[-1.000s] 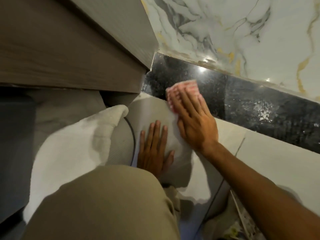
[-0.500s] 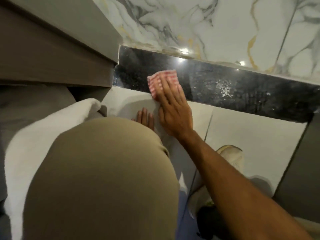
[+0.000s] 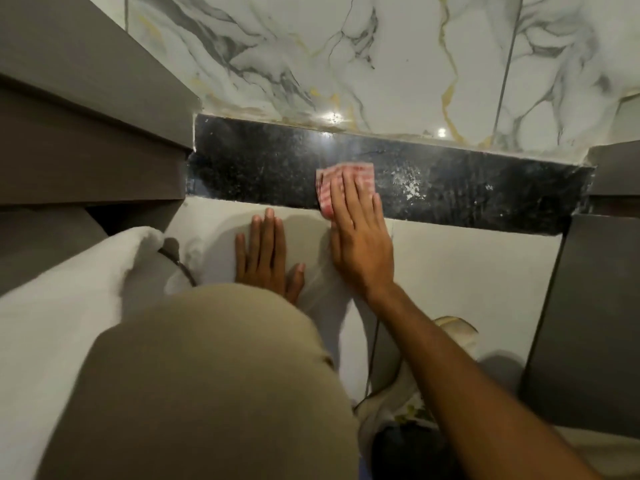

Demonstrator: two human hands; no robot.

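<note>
A pink-and-white checked cloth (image 3: 360, 173) lies flat against the black stone skirting strip (image 3: 263, 164) at the foot of the wall. My right hand (image 3: 360, 237) presses on the cloth with straight fingers, its palm over the joint between strip and floor. My left hand (image 3: 265, 254) rests flat on the pale floor tile (image 3: 467, 265) just left of it, fingers straight and pointing at the strip. Whitish specks mark the strip (image 3: 408, 183) to the right of the cloth.
Marbled white wall tiles (image 3: 346, 57) rise above the strip. Brown wooden furniture (image 3: 86, 150) overhangs on the left, a dark panel (image 3: 588, 306) stands on the right. White bedding (image 3: 62, 299) hangs at the left. My bent knee (image 3: 207, 382) and a pale shoe (image 3: 457, 332) fill the foreground.
My right hand has slid the cloth rightward along the black strip, away from the left corner. The view has shifted, and my left hand shows fully again beside the knee.
</note>
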